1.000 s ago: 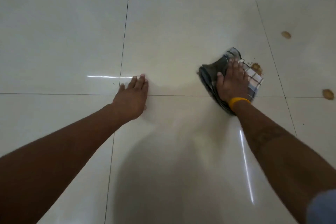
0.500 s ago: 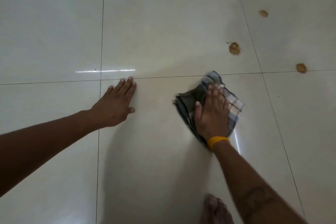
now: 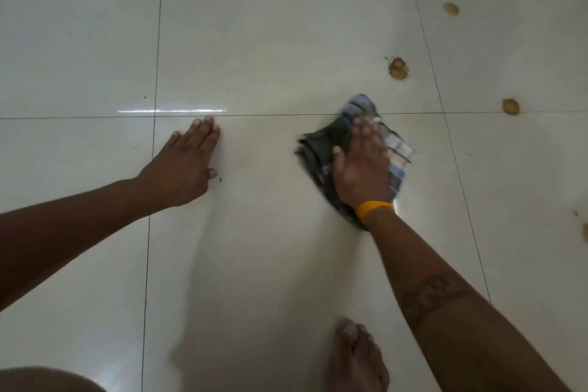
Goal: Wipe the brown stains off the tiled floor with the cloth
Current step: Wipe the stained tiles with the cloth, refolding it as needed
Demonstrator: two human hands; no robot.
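Beyond the cloth (image 3: 321, 149), three brown stains (image 3: 398, 68) remain.

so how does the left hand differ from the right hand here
The left hand lies flat on the bare tiled floor, while the right hand presses flat on the checked cloth. The right wrist wears a yellow band; the left wrist is bare. The right hand is nearer the brown stains. Both have straight fingers pointing away from the person.

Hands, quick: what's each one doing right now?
Left hand: open, flat on the tiled floor, holding nothing.
Right hand: open, straight fingers pressing the cloth.
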